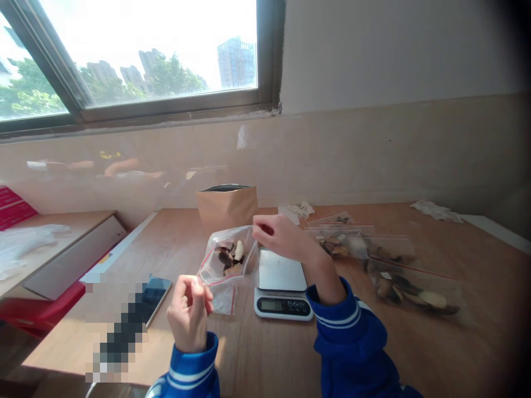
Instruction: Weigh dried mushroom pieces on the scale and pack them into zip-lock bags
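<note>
A clear zip bag [211, 246] with a red seal line hangs between my hands, its mouth spread towards me. Dark and pale dried slices [232, 258] lie inside it. My left hand [188, 309] pinches the near left corner of the bag. At the far right corner, my right hand [286, 235] is closed on its edge, with the forearm passing over the right side of a kitchen scale [284, 284]. The scale's steel plate bears nothing that I can see; its display is too small to read. Beneath the held bag lies another small clear bag [226, 301].
Behind the held bag stands an open brown paper pouch [228, 207]. Several zip bags of dried slices [415, 290] lie to the right. Crumpled tissue [301, 210] rests near the wall. A phone [157, 296], partly blurred out, is on the left beside a white cable.
</note>
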A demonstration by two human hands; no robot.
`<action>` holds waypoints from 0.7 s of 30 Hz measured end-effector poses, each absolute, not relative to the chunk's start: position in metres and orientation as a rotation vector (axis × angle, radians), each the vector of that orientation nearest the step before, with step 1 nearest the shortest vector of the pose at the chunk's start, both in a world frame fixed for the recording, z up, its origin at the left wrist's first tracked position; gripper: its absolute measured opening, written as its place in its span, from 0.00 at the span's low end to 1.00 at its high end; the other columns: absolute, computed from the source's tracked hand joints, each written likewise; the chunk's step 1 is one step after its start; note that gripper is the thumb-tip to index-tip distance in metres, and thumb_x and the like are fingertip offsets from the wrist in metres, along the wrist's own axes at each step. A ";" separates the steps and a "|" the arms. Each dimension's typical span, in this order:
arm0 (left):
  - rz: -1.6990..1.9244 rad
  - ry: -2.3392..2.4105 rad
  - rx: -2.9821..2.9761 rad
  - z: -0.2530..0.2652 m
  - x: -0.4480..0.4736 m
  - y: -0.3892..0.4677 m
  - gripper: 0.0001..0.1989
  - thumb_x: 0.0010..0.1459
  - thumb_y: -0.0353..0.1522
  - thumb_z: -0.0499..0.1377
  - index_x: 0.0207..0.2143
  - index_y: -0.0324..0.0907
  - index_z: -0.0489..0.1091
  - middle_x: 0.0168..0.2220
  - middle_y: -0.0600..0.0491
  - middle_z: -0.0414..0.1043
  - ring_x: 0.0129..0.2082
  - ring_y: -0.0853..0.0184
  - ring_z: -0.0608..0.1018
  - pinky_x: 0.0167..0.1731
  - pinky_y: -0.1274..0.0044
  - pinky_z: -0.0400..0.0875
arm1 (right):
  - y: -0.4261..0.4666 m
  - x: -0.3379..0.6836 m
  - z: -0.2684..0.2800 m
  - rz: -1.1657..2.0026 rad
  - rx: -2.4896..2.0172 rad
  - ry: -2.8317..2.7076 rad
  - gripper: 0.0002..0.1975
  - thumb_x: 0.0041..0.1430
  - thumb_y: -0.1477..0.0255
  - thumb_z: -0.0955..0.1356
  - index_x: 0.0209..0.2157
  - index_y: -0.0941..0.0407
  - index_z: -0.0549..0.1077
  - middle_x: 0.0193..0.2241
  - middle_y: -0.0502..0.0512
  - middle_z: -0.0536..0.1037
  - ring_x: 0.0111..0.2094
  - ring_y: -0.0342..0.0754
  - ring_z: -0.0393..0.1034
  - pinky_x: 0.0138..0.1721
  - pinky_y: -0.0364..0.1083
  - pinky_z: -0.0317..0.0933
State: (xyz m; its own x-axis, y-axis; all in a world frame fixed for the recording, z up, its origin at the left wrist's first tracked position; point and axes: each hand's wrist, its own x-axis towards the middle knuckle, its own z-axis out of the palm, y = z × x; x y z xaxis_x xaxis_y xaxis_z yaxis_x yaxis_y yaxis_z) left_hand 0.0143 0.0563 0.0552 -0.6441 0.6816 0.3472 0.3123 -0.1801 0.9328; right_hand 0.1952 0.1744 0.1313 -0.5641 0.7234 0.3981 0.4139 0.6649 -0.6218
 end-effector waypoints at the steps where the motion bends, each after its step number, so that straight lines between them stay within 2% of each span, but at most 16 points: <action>1: 1.902 1.743 1.090 0.054 0.016 0.057 0.15 0.59 0.41 0.52 0.24 0.43 0.59 0.14 0.60 0.62 0.12 0.75 0.63 0.14 0.82 0.57 | 0.172 0.192 0.132 0.657 -0.824 -2.226 0.13 0.57 0.72 0.60 0.20 0.56 0.55 0.17 0.43 0.56 0.21 0.38 0.49 0.24 0.42 0.41; 4: 1.906 1.594 0.887 0.044 0.019 0.062 0.17 0.60 0.45 0.48 0.26 0.43 0.59 0.14 0.60 0.63 0.11 0.72 0.64 0.11 0.81 0.57 | 0.166 0.182 0.132 0.787 -0.708 -2.204 0.12 0.59 0.72 0.59 0.21 0.55 0.55 0.18 0.43 0.58 0.21 0.38 0.50 0.24 0.41 0.42; 7: 2.005 1.559 0.704 0.029 0.020 0.071 0.18 0.58 0.47 0.49 0.29 0.41 0.64 0.19 0.56 0.68 0.16 0.69 0.71 0.12 0.79 0.64 | 0.165 0.176 0.131 0.911 -0.639 -2.135 0.13 0.62 0.71 0.58 0.23 0.55 0.57 0.19 0.43 0.61 0.22 0.38 0.53 0.25 0.40 0.46; 10: 2.069 1.413 0.574 0.018 0.025 0.084 0.16 0.55 0.44 0.56 0.36 0.40 0.69 0.32 0.51 0.75 0.32 0.66 0.78 0.27 0.77 0.75 | 0.168 0.174 0.129 1.020 -0.569 -2.058 0.14 0.64 0.69 0.57 0.24 0.54 0.56 0.20 0.44 0.63 0.23 0.39 0.58 0.26 0.40 0.50; 12: 2.022 1.191 0.497 0.015 0.032 0.093 0.19 0.53 0.45 0.59 0.42 0.42 0.71 0.41 0.50 0.76 0.42 0.62 0.78 0.39 0.72 0.76 | 0.171 0.172 0.127 1.097 -0.552 -2.059 0.14 0.65 0.69 0.56 0.24 0.54 0.56 0.21 0.44 0.65 0.23 0.39 0.60 0.27 0.39 0.52; 14: 1.941 0.988 0.459 0.016 0.039 0.100 0.23 0.52 0.47 0.59 0.45 0.43 0.71 0.44 0.48 0.76 0.47 0.59 0.76 0.47 0.66 0.73 | 0.173 0.169 0.123 1.168 -0.580 -2.133 0.14 0.65 0.70 0.56 0.25 0.55 0.57 0.21 0.45 0.67 0.23 0.39 0.62 0.27 0.40 0.53; 17: 1.847 0.828 0.452 0.021 0.043 0.108 0.28 0.55 0.50 0.55 0.49 0.40 0.70 0.42 0.44 0.77 0.47 0.54 0.77 0.49 0.60 0.71 | 0.175 0.164 0.117 1.075 -0.814 -2.321 0.14 0.65 0.71 0.56 0.24 0.55 0.59 0.22 0.49 0.70 0.24 0.41 0.65 0.26 0.41 0.52; 21: 1.838 0.861 0.422 0.017 0.033 0.119 0.31 0.59 0.52 0.49 0.52 0.38 0.67 0.36 0.44 0.78 0.38 0.55 0.80 0.41 0.59 0.75 | 0.175 0.162 0.111 0.651 -1.236 -2.419 0.11 0.65 0.70 0.59 0.29 0.57 0.63 0.29 0.57 0.75 0.28 0.47 0.68 0.26 0.44 0.49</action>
State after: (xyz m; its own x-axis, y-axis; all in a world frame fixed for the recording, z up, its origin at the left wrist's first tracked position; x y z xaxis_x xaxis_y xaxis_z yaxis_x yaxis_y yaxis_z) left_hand 0.0328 0.1186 0.0172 -0.4203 0.9022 -0.0968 -0.6517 -0.2259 0.7241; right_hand 0.1621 0.1749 0.1108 -0.5603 0.8228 0.0952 0.6640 0.5148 -0.5423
